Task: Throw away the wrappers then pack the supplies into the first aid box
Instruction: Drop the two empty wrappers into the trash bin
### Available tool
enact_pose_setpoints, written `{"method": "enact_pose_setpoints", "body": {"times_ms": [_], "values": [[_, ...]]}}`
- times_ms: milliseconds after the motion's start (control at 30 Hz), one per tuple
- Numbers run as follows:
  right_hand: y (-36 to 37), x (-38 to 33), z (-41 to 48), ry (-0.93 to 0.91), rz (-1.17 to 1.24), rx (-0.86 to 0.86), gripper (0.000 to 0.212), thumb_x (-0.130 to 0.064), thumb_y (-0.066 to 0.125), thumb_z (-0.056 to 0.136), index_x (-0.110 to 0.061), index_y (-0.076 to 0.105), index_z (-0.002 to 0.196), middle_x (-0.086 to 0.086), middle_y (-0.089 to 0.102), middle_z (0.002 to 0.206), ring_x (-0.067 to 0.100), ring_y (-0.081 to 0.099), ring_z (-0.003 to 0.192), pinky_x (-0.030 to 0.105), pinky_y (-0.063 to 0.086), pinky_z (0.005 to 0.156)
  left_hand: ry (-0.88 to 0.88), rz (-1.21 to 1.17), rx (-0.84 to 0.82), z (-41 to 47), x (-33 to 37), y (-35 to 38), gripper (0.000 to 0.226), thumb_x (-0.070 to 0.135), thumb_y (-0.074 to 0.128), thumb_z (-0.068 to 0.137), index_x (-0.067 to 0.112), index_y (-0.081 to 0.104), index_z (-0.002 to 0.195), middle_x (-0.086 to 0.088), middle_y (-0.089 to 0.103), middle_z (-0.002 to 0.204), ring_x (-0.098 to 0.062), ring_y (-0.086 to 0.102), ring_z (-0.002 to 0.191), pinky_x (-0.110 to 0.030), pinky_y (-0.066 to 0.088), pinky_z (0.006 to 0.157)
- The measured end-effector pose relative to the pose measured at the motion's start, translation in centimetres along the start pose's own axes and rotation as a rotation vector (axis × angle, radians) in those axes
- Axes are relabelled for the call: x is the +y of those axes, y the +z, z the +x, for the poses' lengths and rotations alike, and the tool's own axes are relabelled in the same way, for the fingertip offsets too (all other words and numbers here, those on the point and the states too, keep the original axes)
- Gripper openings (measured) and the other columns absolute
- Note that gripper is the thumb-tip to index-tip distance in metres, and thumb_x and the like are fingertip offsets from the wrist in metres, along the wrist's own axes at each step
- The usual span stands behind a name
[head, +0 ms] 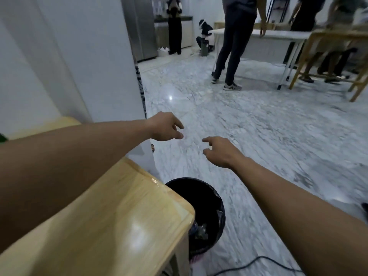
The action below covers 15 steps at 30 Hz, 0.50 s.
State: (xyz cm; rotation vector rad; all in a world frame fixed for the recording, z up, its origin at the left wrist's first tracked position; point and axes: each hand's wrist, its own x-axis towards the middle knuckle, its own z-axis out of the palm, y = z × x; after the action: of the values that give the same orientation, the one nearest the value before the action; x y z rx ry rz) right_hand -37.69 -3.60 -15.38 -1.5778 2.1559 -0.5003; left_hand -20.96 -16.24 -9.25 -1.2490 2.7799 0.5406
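Both hands, left hand point(166, 127) and right hand point(218, 151), hang loose-fingered and empty; the round black-lined plastic bin point(201, 214) sits below their fingertips, suggesting wrappers were just dropped.

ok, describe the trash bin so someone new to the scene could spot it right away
Start at the light wooden table at lower left. The bin stands on the marble floor against its rounded corner, below both empty hands. It is the only round black container, lined with a dark bag, crumpled wrappers inside.
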Motion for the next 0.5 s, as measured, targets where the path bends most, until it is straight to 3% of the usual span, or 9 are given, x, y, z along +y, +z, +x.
{"method": "enact_pose_setpoints", "body": {"times_ms": [167, 300, 500], "values": [[-4.8, -6.4, -2.9, -0.137, -0.138, 0.071, 0.058, -0.039, 0.046, 0.1, -0.014, 0.037, 0.152, 0.008, 0.037, 0.157, 0.025, 0.037, 0.142, 0.034, 0.033, 0.11, -0.079, 0.085, 0.157, -6.4, -0.5, -4.4, 0.06, 0.049, 0.06, 0.089, 0.023, 0.048, 0.141, -0.005, 0.054, 0.139, -0.024, 0.052, 0.123, -0.032, 0.042, 0.097], [-7.5, -12.1, -6.7, -0.252, -0.211, 0.125, 0.06, -0.044, 0.042, 0.102, -0.008, 0.038, 0.15, 0.01, 0.037, 0.156, 0.026, 0.038, 0.14, 0.036, 0.035, 0.107, -0.165, 0.177, 0.292, -13.9, -1.0, -8.7, 0.066, 0.047, 0.053, 0.094, 0.018, 0.035, 0.149, -0.006, 0.034, 0.156, -0.024, 0.03, 0.143, -0.037, 0.027, 0.113], [-9.0, -21.7, -12.1, -0.441, -0.217, 0.172, 0.058, -0.045, 0.04, 0.102, -0.005, 0.042, 0.145, 0.012, 0.043, 0.15, 0.028, 0.042, 0.137, 0.039, 0.036, 0.106, -0.309, 0.223, 0.479, -26.8, -2.3, -14.2, 0.066, 0.044, 0.051, 0.096, 0.012, 0.032, 0.15, -0.008, 0.034, 0.156, -0.025, 0.03, 0.143, -0.034, 0.026, 0.113]]}}
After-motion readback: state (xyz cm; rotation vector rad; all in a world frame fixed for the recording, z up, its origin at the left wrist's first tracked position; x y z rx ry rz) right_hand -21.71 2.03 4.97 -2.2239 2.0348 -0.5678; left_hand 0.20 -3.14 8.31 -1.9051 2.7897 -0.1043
